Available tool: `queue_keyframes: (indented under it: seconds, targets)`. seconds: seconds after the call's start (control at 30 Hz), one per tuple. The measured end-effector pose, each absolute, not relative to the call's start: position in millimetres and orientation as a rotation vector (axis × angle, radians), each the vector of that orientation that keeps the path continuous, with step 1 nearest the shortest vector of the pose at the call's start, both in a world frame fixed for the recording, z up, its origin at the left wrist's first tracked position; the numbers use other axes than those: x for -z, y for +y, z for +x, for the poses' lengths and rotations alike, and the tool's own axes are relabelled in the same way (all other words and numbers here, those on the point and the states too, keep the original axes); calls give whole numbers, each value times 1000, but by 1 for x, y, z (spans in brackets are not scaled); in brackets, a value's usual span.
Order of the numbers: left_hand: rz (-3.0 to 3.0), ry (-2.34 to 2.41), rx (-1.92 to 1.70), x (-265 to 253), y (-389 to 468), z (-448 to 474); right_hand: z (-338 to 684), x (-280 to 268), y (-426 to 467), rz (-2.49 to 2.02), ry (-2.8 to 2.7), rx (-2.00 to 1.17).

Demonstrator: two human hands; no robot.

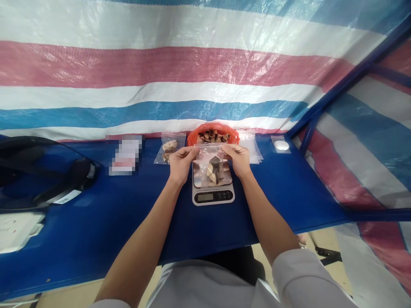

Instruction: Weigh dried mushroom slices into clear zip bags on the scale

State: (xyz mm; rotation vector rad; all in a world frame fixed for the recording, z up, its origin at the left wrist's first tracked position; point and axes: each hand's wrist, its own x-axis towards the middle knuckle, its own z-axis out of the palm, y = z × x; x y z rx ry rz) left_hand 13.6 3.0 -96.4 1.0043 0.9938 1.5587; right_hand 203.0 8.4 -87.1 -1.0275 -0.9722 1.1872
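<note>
A clear zip bag (205,170) with dark and pale dried pieces inside is held by its top edge between both hands. My left hand (183,161) pinches the upper left corner. At the upper right corner, my right hand (237,157) is closed on the same bag. The bag is over the metal plate of a white digital kitchen scale (208,202); whether it rests on the plate I cannot tell. Directly behind, a red plastic bag (195,133) stands open with many similar dried pieces (214,137) in it.
Another filled zip bag (168,147) lies left of the scale. Flat clear bags (252,147) lie right of the red bag, and a small white object (281,145) is farther right. A black headset (86,171) and white power strip (19,231) occupy the blue table's (135,218) left side.
</note>
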Motion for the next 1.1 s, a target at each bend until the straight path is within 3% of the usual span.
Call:
queue_keyframes:
  seconds: [1.1]
  targets:
    - [1237, 1014, -1534, 85, 9, 26, 199, 83, 6, -1011, -1018, -1142]
